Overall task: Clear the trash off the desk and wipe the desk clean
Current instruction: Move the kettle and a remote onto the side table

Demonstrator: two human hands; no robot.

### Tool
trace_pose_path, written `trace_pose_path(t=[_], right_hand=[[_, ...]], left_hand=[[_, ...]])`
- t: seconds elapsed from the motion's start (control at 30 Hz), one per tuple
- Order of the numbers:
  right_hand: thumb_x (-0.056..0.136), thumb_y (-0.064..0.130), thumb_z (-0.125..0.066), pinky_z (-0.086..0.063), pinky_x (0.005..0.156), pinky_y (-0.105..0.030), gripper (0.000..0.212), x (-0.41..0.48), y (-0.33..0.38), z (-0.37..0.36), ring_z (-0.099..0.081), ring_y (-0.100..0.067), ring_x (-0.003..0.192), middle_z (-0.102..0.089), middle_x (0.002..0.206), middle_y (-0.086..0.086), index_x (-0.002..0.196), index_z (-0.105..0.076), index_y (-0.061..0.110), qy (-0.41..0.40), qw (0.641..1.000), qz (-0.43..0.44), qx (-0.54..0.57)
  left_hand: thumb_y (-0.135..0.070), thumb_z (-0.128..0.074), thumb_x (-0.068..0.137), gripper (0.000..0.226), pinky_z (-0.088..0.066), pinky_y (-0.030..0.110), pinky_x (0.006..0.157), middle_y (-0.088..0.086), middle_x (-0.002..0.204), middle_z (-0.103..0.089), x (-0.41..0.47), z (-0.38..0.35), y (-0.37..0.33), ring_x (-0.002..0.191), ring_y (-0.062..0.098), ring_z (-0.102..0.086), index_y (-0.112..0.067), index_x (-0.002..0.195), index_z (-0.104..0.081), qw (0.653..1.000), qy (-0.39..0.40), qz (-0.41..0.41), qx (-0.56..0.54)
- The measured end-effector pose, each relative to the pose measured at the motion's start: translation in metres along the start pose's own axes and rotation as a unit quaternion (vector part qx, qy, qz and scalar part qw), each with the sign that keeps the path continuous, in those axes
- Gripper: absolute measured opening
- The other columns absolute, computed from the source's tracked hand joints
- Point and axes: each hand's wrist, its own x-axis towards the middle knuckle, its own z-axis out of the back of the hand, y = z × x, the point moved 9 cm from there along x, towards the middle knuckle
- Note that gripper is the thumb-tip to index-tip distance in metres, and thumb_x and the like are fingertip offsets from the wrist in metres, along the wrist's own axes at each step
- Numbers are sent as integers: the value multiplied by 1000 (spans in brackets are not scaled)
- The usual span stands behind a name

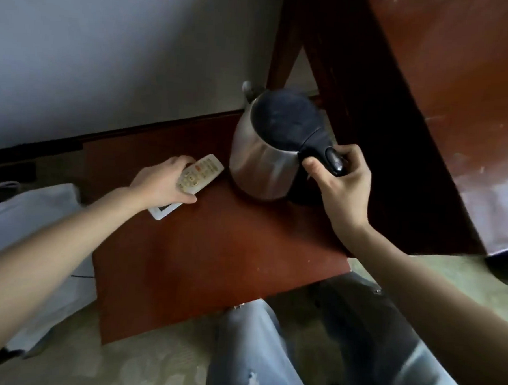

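Low against a white wall point(107, 52) stands a red-brown tabletop point(214, 249), with a steel electric kettle point(260, 163) at its far right and a white remote control point(202, 172) just left of it. The right hand point(344, 194) curls its fingers point(352, 152) round the kettle's black handle point(334, 161). The left hand point(159, 181) grips the remote control above a flat white card point(163, 211).
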Motion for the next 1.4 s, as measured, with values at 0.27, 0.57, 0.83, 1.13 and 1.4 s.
trace_pose_path(t=[0.27,0.57,0.83,1.13,1.4], right_hand=[[81,14,-70,-45,69,-12,30,2,-22,-24,-56,7,76,-58,89,9,98,-46,24,69,998,-6,-5],[84,8,-62,-44,76,-11,53,-13,-27,-39,-55,4,89,-53,101,11,127,-32,14,164,986,0,-41],[84,12,-58,-41,94,-31,41,-33,41,-17,-47,-24,109,-48,115,-9,124,-50,10,212,921,192,-266],[82,22,-40,-49,58,-28,35,-55,152,58,-61,-27,78,-66,89,-4,104,-65,14,218,800,354,-432],[88,19,-53,-50,74,-41,40,10,139,165,-53,-31,99,-58,116,-9,128,-51,15,183,782,247,-542]], left_hand=[[-35,-75,74,92,-54,44,73,13,131,-33,11,-29,-9,110,31,-49,-12,139,-15,969,-51,111,-214],[-17,-66,83,99,-57,41,55,13,137,-35,-2,-51,-31,98,31,-59,-30,147,7,971,12,110,-210],[-32,-49,92,51,-40,30,66,-3,135,-46,-72,48,-99,109,21,-55,-23,140,-35,996,-51,-61,42],[-31,-47,91,47,-45,35,74,-7,133,-43,-161,162,-226,121,15,-40,-26,137,-39,958,-118,-224,135],[-31,-44,94,52,-42,39,88,-3,145,-33,-125,200,-337,131,18,-29,-21,143,-31,955,-121,-238,127]])
